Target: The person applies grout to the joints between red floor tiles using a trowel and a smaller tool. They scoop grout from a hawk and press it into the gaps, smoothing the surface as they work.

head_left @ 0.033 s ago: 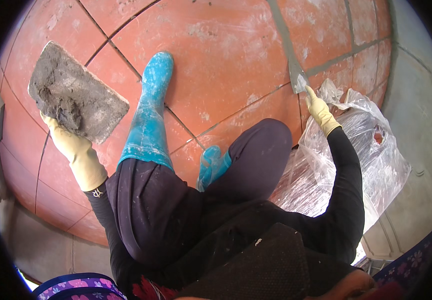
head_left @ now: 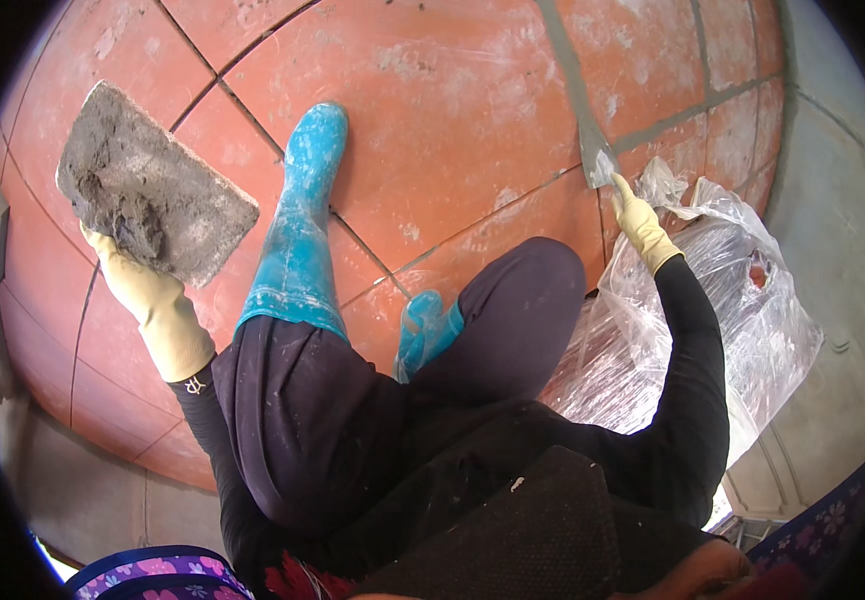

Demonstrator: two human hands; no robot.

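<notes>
My left hand (head_left: 138,285) in a pale yellow glove is closed on the near-left edge of a rectangular mortar board (head_left: 223,215). Grey mortar (head_left: 133,200) covers much of that board, heaped toward its left end. On the right, my gloved right hand (head_left: 640,222) grips a small trowel (head_left: 601,168) whose handle is hidden in the fingers. Its narrow blade lies against the floor at the lower end of a grey filled joint (head_left: 573,80) between terracotta tiles (head_left: 433,130).
My turquoise rubber boots (head_left: 298,220) stand on the tiles, one forward, one tucked under me. Clear plastic sheeting (head_left: 743,300) lies beside my right arm over tiles. Unfilled dark joints (head_left: 363,245) run near my feet. Grey concrete (head_left: 838,200) borders the tiles at right.
</notes>
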